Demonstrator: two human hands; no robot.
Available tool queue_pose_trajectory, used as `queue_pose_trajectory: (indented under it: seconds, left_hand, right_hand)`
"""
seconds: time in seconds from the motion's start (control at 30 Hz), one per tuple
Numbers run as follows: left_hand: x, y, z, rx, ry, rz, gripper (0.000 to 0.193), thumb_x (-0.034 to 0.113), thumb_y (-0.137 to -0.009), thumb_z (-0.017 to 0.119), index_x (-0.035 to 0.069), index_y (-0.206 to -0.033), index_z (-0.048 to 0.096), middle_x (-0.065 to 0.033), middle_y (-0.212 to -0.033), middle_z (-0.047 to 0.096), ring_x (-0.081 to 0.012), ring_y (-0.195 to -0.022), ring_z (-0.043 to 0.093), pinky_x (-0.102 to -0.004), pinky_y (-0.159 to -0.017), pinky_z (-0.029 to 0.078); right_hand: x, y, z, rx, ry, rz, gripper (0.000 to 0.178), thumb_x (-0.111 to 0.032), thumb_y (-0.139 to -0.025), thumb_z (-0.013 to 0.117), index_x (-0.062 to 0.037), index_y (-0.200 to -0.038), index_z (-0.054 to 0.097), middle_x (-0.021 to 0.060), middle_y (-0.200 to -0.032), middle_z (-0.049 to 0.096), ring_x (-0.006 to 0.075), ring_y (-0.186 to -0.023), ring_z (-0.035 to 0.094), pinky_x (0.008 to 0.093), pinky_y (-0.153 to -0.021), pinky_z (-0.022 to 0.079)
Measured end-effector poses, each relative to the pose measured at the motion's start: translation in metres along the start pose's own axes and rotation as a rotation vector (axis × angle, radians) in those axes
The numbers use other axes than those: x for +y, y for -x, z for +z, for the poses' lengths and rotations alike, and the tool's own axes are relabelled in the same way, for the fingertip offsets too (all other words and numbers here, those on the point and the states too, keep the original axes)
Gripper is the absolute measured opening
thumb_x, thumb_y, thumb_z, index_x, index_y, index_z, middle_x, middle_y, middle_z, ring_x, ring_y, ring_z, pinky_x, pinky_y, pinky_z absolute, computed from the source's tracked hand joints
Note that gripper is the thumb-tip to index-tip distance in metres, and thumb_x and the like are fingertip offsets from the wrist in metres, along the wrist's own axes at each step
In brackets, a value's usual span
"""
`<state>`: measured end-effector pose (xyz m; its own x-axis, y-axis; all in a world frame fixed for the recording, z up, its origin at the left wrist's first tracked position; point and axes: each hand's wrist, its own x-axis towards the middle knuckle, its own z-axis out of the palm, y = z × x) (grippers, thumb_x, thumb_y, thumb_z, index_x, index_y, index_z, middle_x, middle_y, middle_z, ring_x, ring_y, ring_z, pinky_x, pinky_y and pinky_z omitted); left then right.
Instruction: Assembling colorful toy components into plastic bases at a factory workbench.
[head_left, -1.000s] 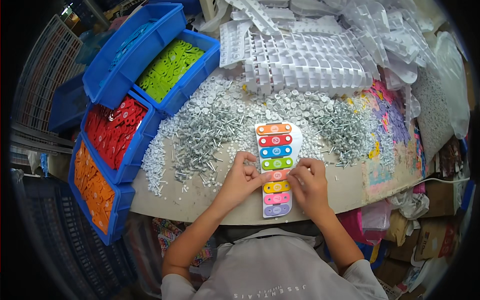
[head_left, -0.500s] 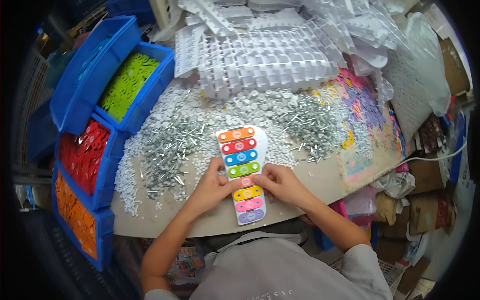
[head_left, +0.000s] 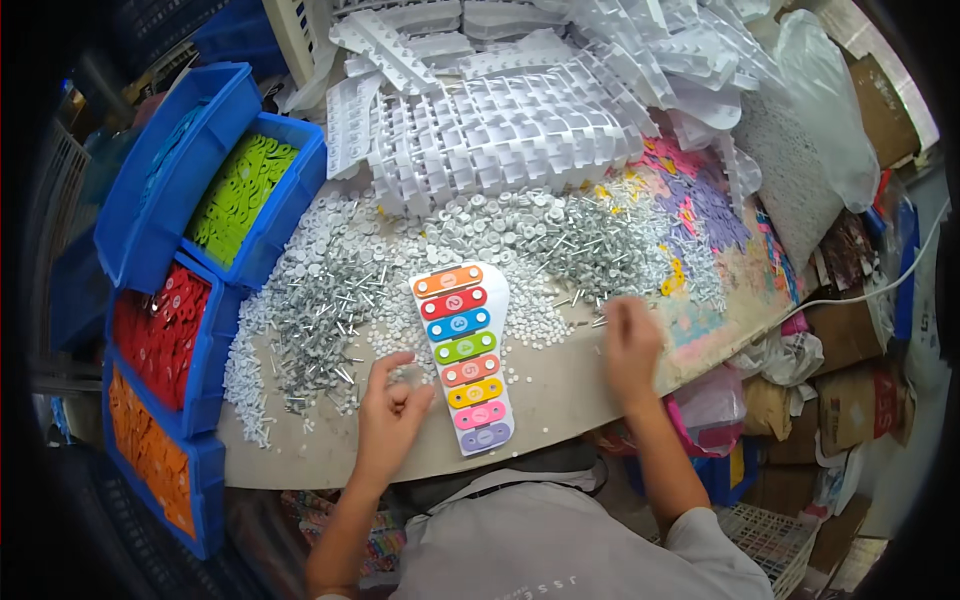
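Note:
A toy xylophone (head_left: pixel 465 358) with a white base and several coloured bars lies on the table before me. White round caps show at the ends of the upper bars; the yellow and pink bars have small dark holes there. Just left of it is my left hand (head_left: pixel 393 415), index finger raised and apart from the thumb, with nothing visible between them. My right hand (head_left: pixel 633 350) is off to the right, by the near edge of a heap of metal pins (head_left: pixel 600 250). Its fingers are bunched; anything in them is too small to make out.
Small white caps (head_left: pixel 505 225) and another heap of pins (head_left: pixel 325 310) cover the table's middle and left. Blue bins (head_left: pixel 232 300) of coloured bars stand at the left. White moulded bases (head_left: pixel 500 130) are piled at the back. Purple and pink pieces (head_left: pixel 705 215) lie at the right.
Both hands have come off the xylophone's salmon-coloured bar. My right hand has moved right and away from me to the pins; my left has drawn slightly left. A white cap now shows on that bar.

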<state>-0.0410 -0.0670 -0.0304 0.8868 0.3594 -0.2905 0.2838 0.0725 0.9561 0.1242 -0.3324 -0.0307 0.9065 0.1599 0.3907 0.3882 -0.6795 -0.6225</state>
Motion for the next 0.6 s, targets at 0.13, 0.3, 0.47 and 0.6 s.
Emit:
queue_pose_trajectory:
  seconds: [0.13, 0.3, 0.47, 0.6]
  left_hand:
    - [-0.005, 0.027, -0.020, 0.167, -0.144, -0.014, 0.020, 0.006, -0.096, 0.065, 0.000, -0.115, 0.062, 0.0044, -0.072, 0.058, -0.0007, -0.065, 0.048, -0.0187, -0.057, 0.036]
    - [-0.012, 0.036, -0.031, 0.293, -0.246, 0.164, 0.008, 0.007, -0.096, 0.065, 0.000, -0.098, 0.069, 0.0032, -0.080, 0.062, -0.0033, -0.069, 0.052, -0.0222, -0.060, 0.042]
    - [-0.011, 0.032, -0.094, 0.648, -0.590, 0.335, 0.007, 0.006, -0.094, 0.065, 0.000, -0.097, 0.069, -0.0046, -0.084, 0.066, -0.0141, -0.070, 0.059, -0.0293, -0.062, 0.047]
    - [-0.003, 0.035, -0.138, 0.815, -1.159, 0.347, 0.006, 0.007, -0.089, 0.067, 0.004, -0.094, 0.069, -0.0112, -0.088, 0.066, -0.0303, -0.080, 0.063, -0.0389, -0.069, 0.049]
  right_hand:
    - [0.079, -0.016, -0.023, 0.087, 0.228, -0.007, 0.009, -0.005, -0.096, 0.057, 0.0002, -0.101, 0.061, 0.0140, -0.099, 0.062, 0.0243, -0.093, 0.059, 0.0340, -0.078, 0.048]
    - [0.105, -0.016, -0.034, 0.012, 0.265, -0.044, 0.008, 0.000, -0.093, 0.058, 0.0013, -0.100, 0.061, 0.0138, -0.098, 0.059, 0.0278, -0.091, 0.059, 0.0355, -0.079, 0.050]
    - [0.107, -0.018, -0.030, -0.013, 0.241, -0.068, 0.008, 0.000, -0.094, 0.058, 0.0014, -0.102, 0.059, 0.0128, -0.097, 0.057, 0.0271, -0.090, 0.058, 0.0343, -0.080, 0.049]
    - [0.124, -0.013, -0.027, 0.018, 0.268, -0.052, 0.013, -0.005, -0.098, 0.057, 0.0017, -0.109, 0.058, 0.0132, -0.102, 0.059, 0.0248, -0.093, 0.058, 0.0330, -0.082, 0.048]
